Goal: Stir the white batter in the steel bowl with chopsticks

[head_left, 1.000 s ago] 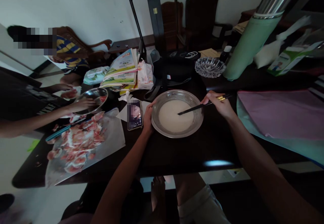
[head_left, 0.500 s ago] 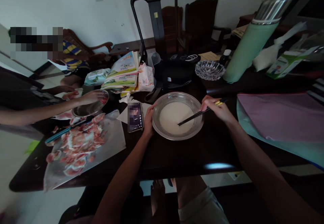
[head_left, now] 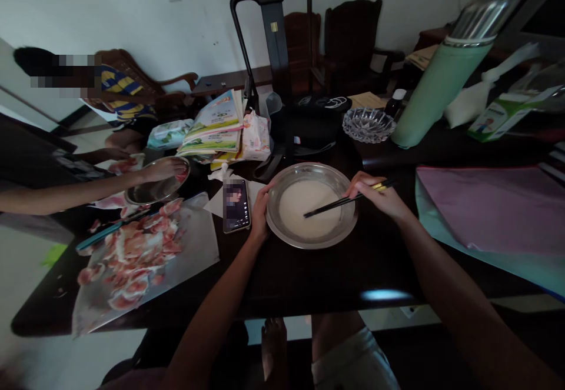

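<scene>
A wide metal bowl [head_left: 312, 242] stands on the dark table, with a pale, creamy liquid [head_left: 293, 210] in it. My left hand [head_left: 261, 210] grips the bowl's left rim, fingers along its outer side. In my right hand [head_left: 375, 193], above the right rim, is a pair of dark chopsticks [head_left: 331, 205] with gold bands. Their tips dip into the liquid near the bowl's middle. Just left of my left hand lies a phone [head_left: 236, 205] with its screen lit, partly on white paper [head_left: 214, 199].
At left, reddish-white peel-like pieces [head_left: 141, 249] lie on a plastic sheet [head_left: 198, 243]; another person's hand [head_left: 165, 169] reaches into a second metal bowl [head_left: 132, 197]. Behind are booklets [head_left: 216, 122], a glass dish [head_left: 368, 125] and a green thermos [head_left: 441, 96]. A pink folder [head_left: 489, 207] lies at right.
The chopstick tips have moved slightly left through the liquid, with my right hand shifting a little. My left hand keeps its hold on the bowl. The view has shifted slightly.
</scene>
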Motion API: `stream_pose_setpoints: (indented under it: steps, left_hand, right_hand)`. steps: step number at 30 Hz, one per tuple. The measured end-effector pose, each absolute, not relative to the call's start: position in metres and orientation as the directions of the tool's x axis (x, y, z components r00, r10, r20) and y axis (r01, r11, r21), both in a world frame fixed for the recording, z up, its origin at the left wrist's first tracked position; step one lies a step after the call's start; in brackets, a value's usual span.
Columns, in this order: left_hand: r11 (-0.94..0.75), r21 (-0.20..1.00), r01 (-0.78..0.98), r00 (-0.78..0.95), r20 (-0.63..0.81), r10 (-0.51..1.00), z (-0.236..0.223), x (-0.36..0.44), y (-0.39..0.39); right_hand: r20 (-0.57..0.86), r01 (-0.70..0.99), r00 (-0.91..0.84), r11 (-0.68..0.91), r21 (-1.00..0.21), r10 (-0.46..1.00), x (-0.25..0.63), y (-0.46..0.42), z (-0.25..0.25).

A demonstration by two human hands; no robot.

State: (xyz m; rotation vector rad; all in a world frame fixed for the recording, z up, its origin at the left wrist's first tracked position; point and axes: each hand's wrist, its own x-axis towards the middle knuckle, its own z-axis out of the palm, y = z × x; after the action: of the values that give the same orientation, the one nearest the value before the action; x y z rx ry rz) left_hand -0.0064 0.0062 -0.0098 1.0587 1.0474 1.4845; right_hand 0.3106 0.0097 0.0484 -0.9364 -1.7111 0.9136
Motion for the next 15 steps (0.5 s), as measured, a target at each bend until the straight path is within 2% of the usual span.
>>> stream_pose_setpoints:
  steps: [2,4,7,10,13,15]
  left_hand:
    - [-0.131,0.963,-0.235,-0.115,0.106,0.988,-0.0098,-0.0064,0.0062]
    - [-0.118,0.963,-0.243,-0.109,0.093,0.99,-0.0095,-0.0063,0.0061]
    - [-0.097,0.963,-0.251,-0.11,0.071,0.991,-0.0082,-0.0055,0.0055]
    - [-0.085,0.965,-0.248,-0.122,0.055,0.991,-0.0063,-0.0049,0.0051]
    - [-0.084,0.971,-0.224,-0.147,0.051,0.988,-0.0056,-0.0052,0.0054]
    - [-0.095,0.974,-0.207,-0.146,0.066,0.987,-0.006,-0.0057,0.0056]
  right_hand:
    - [0.393,0.219,-0.266,0.452,-0.865,0.88,0.3075,0.0101,0.0477]
    - [0.413,0.235,-0.177,0.446,-0.863,0.893,0.3096,0.0113,0.0479]
    - [0.41,0.166,-0.06,0.414,-0.895,0.91,0.3163,0.012,0.049]
    - [0.394,0.114,-0.13,0.409,-0.905,0.91,0.3159,0.0108,0.0489]
    - [0.387,0.18,-0.263,0.439,-0.88,0.884,0.3093,0.0106,0.0474]
    - [0.406,0.218,-0.258,0.462,-0.859,0.877,0.3078,0.0117,0.0467]
